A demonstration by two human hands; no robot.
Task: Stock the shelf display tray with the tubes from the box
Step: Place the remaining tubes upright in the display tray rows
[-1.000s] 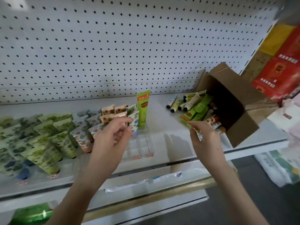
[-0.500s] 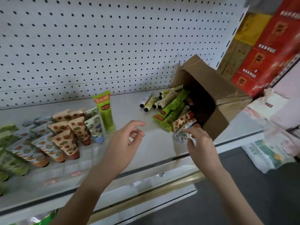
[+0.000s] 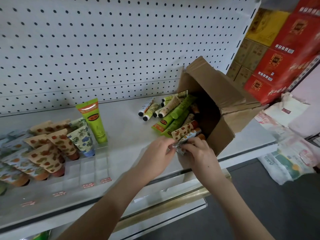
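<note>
Fingers [image 3: 170, 147] of the left hand [image 3: 157, 151] and right hand [image 3: 200, 155] pinch a pale patterned tube [image 3: 179, 148] at the mouth of the tipped cardboard box [image 3: 223, 101], centre right; the clear display tray [image 3: 90, 168] sits lower left, partly stocked, on the shelf [image 3: 124, 122].

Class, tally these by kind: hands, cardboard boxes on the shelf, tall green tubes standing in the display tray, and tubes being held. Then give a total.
Hands: 2, the left hand and the right hand
Boxes: 1, the cardboard box
Green tubes standing: 1, the tall green tube in the display tray
Held tubes: 1, the patterned tube gripped by both hands
Total: 5
</note>
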